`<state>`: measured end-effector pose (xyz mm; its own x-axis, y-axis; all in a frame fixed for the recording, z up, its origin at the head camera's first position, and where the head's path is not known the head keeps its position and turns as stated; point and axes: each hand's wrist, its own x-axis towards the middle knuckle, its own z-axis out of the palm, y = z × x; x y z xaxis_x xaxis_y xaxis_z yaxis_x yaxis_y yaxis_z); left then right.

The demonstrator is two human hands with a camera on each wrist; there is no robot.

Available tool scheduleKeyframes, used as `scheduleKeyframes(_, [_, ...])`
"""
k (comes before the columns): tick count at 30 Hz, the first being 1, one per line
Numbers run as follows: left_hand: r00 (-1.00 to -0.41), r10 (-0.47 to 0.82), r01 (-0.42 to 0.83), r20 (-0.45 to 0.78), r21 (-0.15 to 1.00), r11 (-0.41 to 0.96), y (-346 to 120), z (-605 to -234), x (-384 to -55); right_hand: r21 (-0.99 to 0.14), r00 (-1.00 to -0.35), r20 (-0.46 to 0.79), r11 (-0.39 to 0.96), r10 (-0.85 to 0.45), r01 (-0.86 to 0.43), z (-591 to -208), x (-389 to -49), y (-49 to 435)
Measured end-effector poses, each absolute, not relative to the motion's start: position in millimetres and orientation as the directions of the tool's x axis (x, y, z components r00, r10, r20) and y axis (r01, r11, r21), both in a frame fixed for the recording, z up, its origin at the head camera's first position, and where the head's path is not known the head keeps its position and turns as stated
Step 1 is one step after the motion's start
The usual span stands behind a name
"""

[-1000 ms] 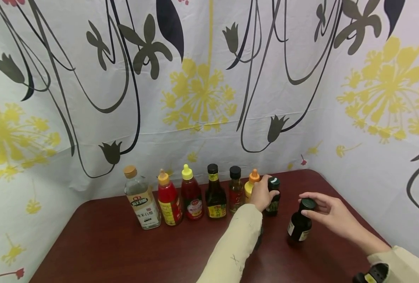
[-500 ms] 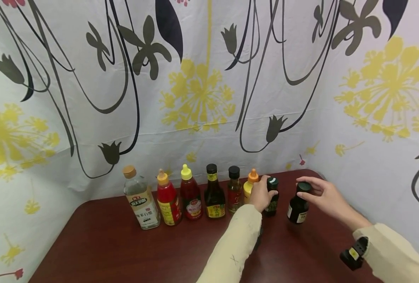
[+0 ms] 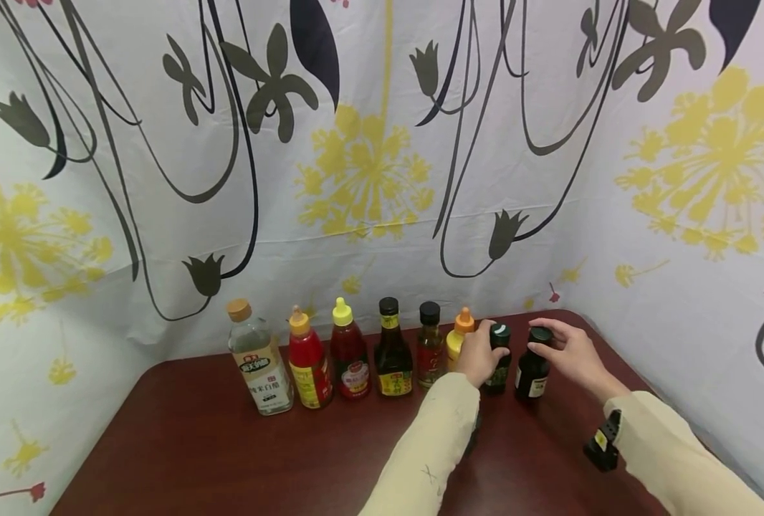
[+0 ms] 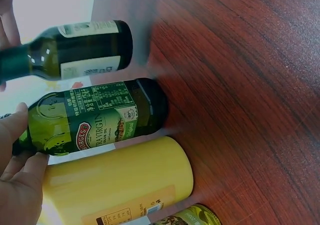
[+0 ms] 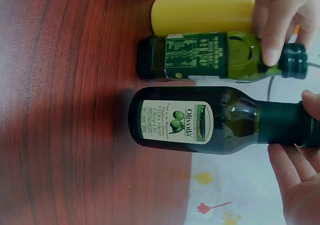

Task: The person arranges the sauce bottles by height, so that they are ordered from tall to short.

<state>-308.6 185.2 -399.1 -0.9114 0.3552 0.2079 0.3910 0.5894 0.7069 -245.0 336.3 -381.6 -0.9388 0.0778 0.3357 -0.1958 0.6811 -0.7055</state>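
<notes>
My left hand (image 3: 479,355) holds a green olive oil bottle (image 4: 100,117) by its neck; this bottle stands upright at the right end of a row. Just to the right, my right hand (image 3: 572,355) pinches the dark green cap and neck of another olive oil bottle (image 5: 175,120). That second bottle is upright and close beside the first, with a narrow gap between them. Whether its base touches the table, I cannot tell. A yellow squeeze bottle (image 4: 120,177) with an orange tip stands left of the first oil bottle, partly hidden by my left hand in the head view.
Leftward along the row stand a black-capped bottle (image 3: 429,351), a dark sauce bottle (image 3: 393,358), a red bottle with yellow cap (image 3: 350,362), a red squeeze bottle (image 3: 309,365) and a clear vinegar bottle (image 3: 262,376). The brown table (image 3: 227,459) meets a patterned cloth (image 3: 369,265) behind.
My right hand has carried its olive oil bottle left and toward the back, to beside the other oil bottle. My left hand stays at its bottle.
</notes>
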Motion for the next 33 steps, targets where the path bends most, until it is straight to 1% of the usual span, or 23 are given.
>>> scheduleKeyframes(11, [-0.896,0.379,0.424,0.232,0.699,0.576,189.8,-397.9,-307.0,-0.706,-0.938,0.317,0.695,0.137,-0.136,-390.5,-257.2,340.1])
scheduleKeyframes(18, [-0.899,0.386,0.417,0.208,0.680,0.603,189.3,-393.1,-307.2,-0.737,-0.944,0.283,0.668,0.168,-0.102,-393.3,-260.4,341.0])
scheduleKeyframes(23, [-0.892,0.400,0.431,0.209,0.655,0.621,187.9,-392.5,-306.9,-0.747,-0.944,0.289,0.655,0.159,-0.118,-397.1,-262.4,338.1])
scheduleKeyframes(33, [-0.905,0.384,0.394,0.182,0.698,0.598,185.7,-400.2,-304.1,-0.764,-0.939,0.323,0.617,0.114,-0.188,-404.7,-263.1,334.4])
